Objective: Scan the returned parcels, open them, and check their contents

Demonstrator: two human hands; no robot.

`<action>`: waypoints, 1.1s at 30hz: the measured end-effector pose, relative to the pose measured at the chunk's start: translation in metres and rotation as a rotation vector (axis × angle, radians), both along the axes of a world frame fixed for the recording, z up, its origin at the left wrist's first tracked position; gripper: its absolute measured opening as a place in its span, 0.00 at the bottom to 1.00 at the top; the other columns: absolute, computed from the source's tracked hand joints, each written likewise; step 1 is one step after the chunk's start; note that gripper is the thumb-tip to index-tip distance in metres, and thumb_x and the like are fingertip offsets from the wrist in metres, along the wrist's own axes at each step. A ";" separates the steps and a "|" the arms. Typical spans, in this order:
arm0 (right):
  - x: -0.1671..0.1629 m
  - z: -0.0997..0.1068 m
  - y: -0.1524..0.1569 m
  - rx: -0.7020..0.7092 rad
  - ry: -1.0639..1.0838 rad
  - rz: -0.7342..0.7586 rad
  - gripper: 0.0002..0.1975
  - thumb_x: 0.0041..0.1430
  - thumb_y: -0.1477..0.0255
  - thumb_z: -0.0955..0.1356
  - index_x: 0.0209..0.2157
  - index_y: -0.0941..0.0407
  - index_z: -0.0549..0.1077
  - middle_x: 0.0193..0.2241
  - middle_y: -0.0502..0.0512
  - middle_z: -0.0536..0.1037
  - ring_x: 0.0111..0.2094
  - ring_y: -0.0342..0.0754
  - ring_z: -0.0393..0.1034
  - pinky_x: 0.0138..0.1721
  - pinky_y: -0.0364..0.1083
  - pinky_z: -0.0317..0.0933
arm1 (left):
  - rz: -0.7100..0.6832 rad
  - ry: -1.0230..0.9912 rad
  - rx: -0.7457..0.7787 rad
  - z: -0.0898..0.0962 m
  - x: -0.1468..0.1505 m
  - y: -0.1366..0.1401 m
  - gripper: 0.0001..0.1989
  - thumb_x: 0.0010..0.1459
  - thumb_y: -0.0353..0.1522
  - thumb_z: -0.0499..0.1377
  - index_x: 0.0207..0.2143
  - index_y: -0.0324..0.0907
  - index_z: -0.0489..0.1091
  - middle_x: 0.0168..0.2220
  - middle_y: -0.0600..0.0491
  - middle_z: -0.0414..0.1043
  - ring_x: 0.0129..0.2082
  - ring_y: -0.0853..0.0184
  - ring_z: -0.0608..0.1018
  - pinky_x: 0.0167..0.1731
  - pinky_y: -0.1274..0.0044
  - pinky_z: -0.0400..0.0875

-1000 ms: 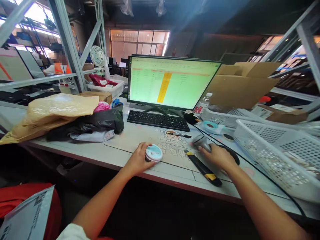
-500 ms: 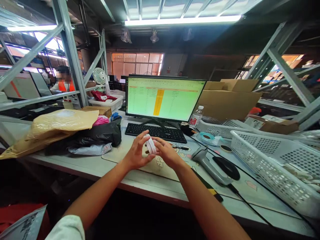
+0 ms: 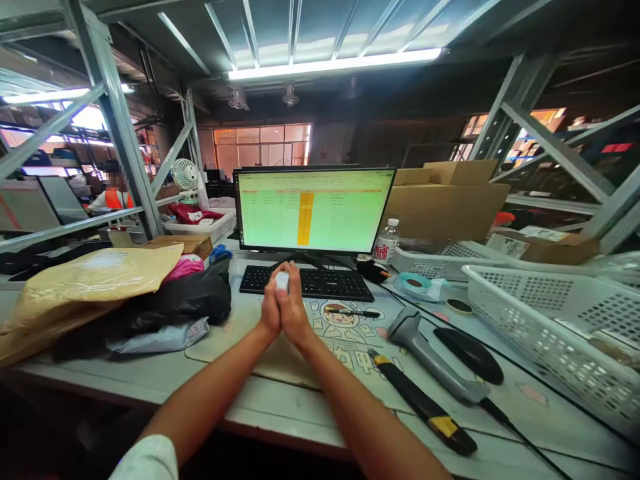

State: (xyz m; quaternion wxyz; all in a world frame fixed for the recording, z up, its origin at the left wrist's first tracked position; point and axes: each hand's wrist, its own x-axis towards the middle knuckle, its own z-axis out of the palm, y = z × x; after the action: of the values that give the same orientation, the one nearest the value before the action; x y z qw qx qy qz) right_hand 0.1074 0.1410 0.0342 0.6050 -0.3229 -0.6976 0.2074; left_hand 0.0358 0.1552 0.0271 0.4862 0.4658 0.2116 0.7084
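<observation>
- A dim warehouse workspace: a pale table (image 3: 280, 407) bears a lit monitor (image 3: 273, 213) toward its back edge, with a keyboard (image 3: 335, 283) before it.
- Near the middle of the table's front edge, the left hand (image 3: 271, 307) and right hand (image 3: 295, 310) are raised, closed together around a small white tub (image 3: 283, 281).
- A second ago the left hand alone held the tub, while the right was on the grey scanner (image 3: 435, 360); that now lies untouched toward the table's right side, so both hands seem given to the tub.
- The fingers hide most of the tub; its tilt is hard to tell.
- A utility knife (image 3: 415, 393) points back from the front edge.
</observation>
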 end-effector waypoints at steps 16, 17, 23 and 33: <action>0.021 -0.011 -0.005 -0.769 0.181 0.277 0.34 0.58 0.41 0.66 0.52 0.54 0.68 0.38 0.58 0.77 0.30 0.50 0.74 0.25 0.49 0.71 | 0.160 0.605 0.164 -0.010 -0.036 -0.001 0.25 0.62 0.49 0.54 0.51 0.42 0.75 0.47 0.48 0.79 0.46 0.57 0.77 0.50 0.69 0.70; 0.021 -0.011 -0.006 -0.755 0.188 0.281 0.35 0.55 0.44 0.69 0.54 0.53 0.66 0.41 0.59 0.77 0.33 0.51 0.74 0.29 0.50 0.72 | 0.154 0.548 0.092 -0.010 -0.036 0.001 0.24 0.61 0.48 0.55 0.49 0.42 0.76 0.45 0.49 0.79 0.45 0.58 0.77 0.49 0.70 0.70; 0.033 0.000 -0.013 -0.222 0.085 0.148 0.39 0.40 0.63 0.80 0.55 0.47 0.67 0.62 0.58 0.65 0.60 0.58 0.63 0.55 0.56 0.68 | 0.049 0.138 -0.439 0.001 -0.066 0.029 0.26 0.62 0.51 0.49 0.43 0.40 0.72 0.35 0.47 0.76 0.35 0.59 0.80 0.36 0.70 0.76; 0.056 0.015 -0.017 -0.628 0.456 0.590 0.34 0.53 0.52 0.68 0.60 0.48 0.68 0.52 0.56 0.76 0.43 0.53 0.73 0.36 0.50 0.72 | 0.323 0.793 0.446 0.019 -0.065 -0.010 0.16 0.65 0.46 0.58 0.36 0.43 0.73 0.59 0.45 0.68 0.61 0.54 0.69 0.62 0.61 0.63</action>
State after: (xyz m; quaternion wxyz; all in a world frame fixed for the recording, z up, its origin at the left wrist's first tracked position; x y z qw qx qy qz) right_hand 0.1631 0.1241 0.0495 0.5314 -0.2246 -0.5127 0.6359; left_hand -0.0290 0.1454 0.0464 0.1400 0.7541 0.2931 0.5709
